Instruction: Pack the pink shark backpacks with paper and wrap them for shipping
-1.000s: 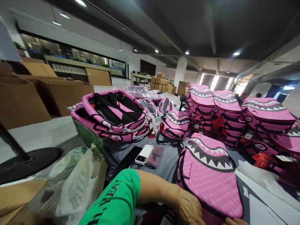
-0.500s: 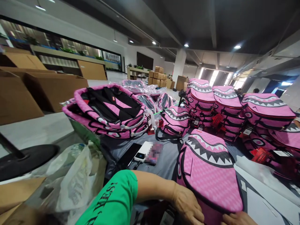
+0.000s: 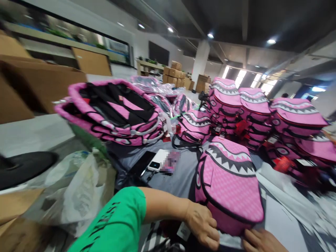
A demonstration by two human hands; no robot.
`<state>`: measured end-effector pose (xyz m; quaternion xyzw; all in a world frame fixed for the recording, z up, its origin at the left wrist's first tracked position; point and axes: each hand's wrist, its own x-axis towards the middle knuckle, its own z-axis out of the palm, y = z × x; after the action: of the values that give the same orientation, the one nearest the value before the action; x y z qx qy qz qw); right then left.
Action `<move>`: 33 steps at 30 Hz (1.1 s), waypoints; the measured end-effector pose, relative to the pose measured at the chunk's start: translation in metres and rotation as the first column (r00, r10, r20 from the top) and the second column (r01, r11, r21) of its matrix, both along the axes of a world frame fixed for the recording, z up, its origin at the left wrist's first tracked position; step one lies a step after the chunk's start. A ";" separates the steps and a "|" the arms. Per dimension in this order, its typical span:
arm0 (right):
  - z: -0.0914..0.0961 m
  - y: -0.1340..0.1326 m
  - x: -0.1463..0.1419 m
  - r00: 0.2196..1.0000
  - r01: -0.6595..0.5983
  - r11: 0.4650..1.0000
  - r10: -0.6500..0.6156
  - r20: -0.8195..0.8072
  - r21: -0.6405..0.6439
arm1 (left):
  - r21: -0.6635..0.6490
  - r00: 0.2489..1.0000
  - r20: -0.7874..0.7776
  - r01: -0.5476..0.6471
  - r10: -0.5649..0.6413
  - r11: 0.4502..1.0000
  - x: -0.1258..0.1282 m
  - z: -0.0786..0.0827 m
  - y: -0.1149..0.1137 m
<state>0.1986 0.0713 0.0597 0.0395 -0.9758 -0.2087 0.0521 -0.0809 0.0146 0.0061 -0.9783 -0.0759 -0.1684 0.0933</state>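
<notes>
On the grey table cover (image 3: 181, 183), one pink backpack (image 3: 232, 185) lies front up. Handling its near end seems the step in hand: left hand (image 3: 202, 224) curled by one corner, right hand (image 3: 259, 240) at the other — I cannot tell whether either clamps fabric. The next move likely calls for even handling.

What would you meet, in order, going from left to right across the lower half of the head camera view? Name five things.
Black round base → green sleeve → white device with a small screen → left hand → right hand.
</notes>
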 end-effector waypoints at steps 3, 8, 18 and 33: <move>-0.012 -0.012 0.011 0.992 0.094 0.995 -0.097 -0.081 -0.036 | 0.217 0.981 0.190 -0.002 -0.040 0.976 -0.001 -0.008 -0.015; -0.069 -0.032 0.036 0.814 0.273 0.879 -0.427 -0.393 -0.390 | 0.302 0.945 0.326 -0.091 -0.013 0.949 -0.004 -0.021 -0.023; -0.099 -0.072 -0.010 -0.039 -0.464 -0.060 -0.995 0.088 -0.884 | 0.185 0.959 0.246 -0.187 0.139 0.965 -0.009 -0.026 -0.035; -0.115 -0.063 -0.055 -0.119 -0.764 -0.044 -0.971 0.207 -0.643 | -0.878 0.851 -0.366 -0.450 0.376 0.164 0.054 0.020 -0.011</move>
<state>0.1439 0.0084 -0.0552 -0.4862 -0.2670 0.5525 0.6222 -0.0270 0.0038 0.0265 -0.7853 -0.4187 -0.0275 -0.4552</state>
